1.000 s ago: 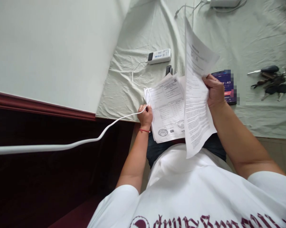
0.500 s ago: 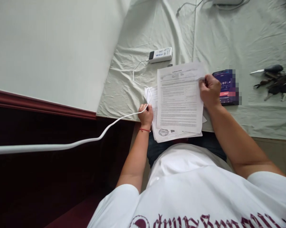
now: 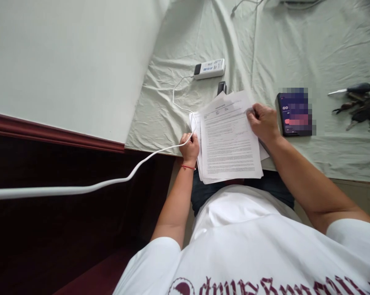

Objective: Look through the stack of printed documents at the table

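My right hand [image 3: 264,121] pinches the upper right edge of a printed sheet of paper [image 3: 229,141], fingers closed. That sheet lies over a stack of papers [image 3: 195,119], whose edges show at the left, top and lower right. My left hand [image 3: 189,146], with a red string at the wrist, is closed on the left edge of the stack; its fingertips are partly hidden. A white cable [image 3: 145,161] passes over the left hand. The papers overhang the table's front edge above my lap.
A white power bank [image 3: 209,69] with the cable plugged in lies beyond the papers, and a small black object [image 3: 222,87] sits by it. To the right are a phone [image 3: 295,114], a screwdriver [image 3: 359,88] and keys [image 3: 362,110] on the green tablecloth [image 3: 295,53].
My right hand has moved left and slightly down with the sheet, which now covers the stamped page below. More of the small black object shows. The left hand has barely moved.
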A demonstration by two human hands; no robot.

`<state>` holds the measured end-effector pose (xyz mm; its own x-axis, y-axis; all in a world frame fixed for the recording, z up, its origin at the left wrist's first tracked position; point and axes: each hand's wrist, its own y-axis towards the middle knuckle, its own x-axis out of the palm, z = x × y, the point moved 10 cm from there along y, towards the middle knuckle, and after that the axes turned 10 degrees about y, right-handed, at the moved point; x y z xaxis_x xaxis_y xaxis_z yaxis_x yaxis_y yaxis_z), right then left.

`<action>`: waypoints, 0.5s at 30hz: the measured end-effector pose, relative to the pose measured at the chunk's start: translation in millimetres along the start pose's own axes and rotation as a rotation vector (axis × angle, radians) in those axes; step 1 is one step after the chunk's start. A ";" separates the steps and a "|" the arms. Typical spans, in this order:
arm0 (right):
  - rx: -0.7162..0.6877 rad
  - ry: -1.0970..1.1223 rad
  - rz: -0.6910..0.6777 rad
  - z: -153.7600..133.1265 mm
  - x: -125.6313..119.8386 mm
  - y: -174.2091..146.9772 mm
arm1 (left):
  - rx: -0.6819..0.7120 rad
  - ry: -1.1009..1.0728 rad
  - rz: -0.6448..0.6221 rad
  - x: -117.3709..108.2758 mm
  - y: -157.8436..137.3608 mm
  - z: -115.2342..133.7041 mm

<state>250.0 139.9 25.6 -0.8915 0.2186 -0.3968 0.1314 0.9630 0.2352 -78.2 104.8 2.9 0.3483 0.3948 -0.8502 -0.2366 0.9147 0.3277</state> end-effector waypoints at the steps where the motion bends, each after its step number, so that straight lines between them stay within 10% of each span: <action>1: -0.002 -0.004 -0.015 -2.3 2.7 -0.6 | 0.001 0.000 0.002 -0.2 0.2 -0.1; 15: -0.157 -0.121 -0.156 -42.7 43.3 11.1 | -0.002 0.019 -0.002 0.5 -3.7 0.0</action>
<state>194.4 153.2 48.9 -0.8360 0.0961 -0.5403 -0.0807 0.9523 0.2943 -77.1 101.6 1.3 0.3317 0.3913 -0.8584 -0.2380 0.9152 0.3252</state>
